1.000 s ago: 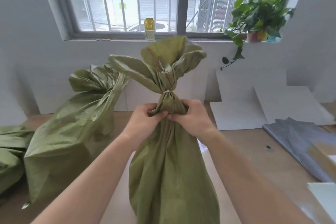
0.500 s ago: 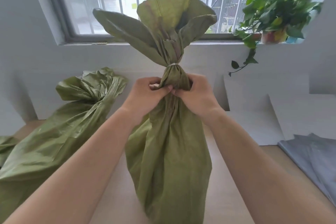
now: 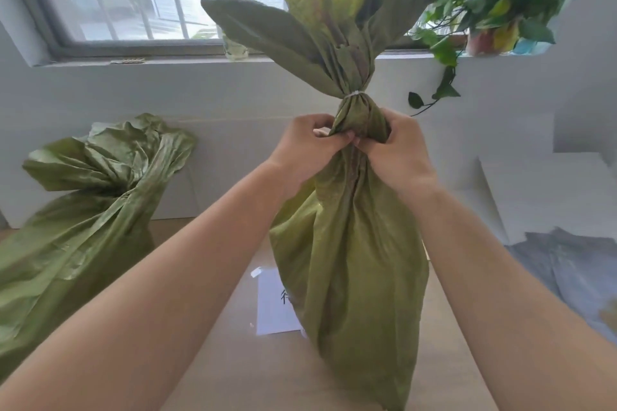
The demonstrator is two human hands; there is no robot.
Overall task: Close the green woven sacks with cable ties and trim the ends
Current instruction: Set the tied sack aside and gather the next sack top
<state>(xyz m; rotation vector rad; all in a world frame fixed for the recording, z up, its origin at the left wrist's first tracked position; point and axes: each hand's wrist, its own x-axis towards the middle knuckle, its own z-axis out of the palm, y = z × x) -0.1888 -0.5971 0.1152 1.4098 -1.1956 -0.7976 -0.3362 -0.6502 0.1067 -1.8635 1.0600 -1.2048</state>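
A green woven sack (image 3: pixel 354 277) hangs in front of me above the table, its neck cinched by a pale cable tie (image 3: pixel 355 94). The sack's loose mouth fans out above the tie. My left hand (image 3: pixel 307 147) and my right hand (image 3: pixel 397 150) both grip the gathered neck just below the tie, fingertips meeting at the front. A second green sack (image 3: pixel 76 223) lies slumped on the table at the left, its mouth bunched but with no tie visible.
A white sheet of paper (image 3: pixel 273 307) lies on the wooden table (image 3: pixel 267 377) under the held sack. Grey fabric (image 3: pixel 567 270) is piled at the right. A potted plant (image 3: pixel 494 3) and a bottle (image 3: pixel 235 48) stand on the windowsill. White boards lean on the wall.
Both hands have lifted the tied sack upward and slightly right, clear of the table; the grip below the tie stays the same.
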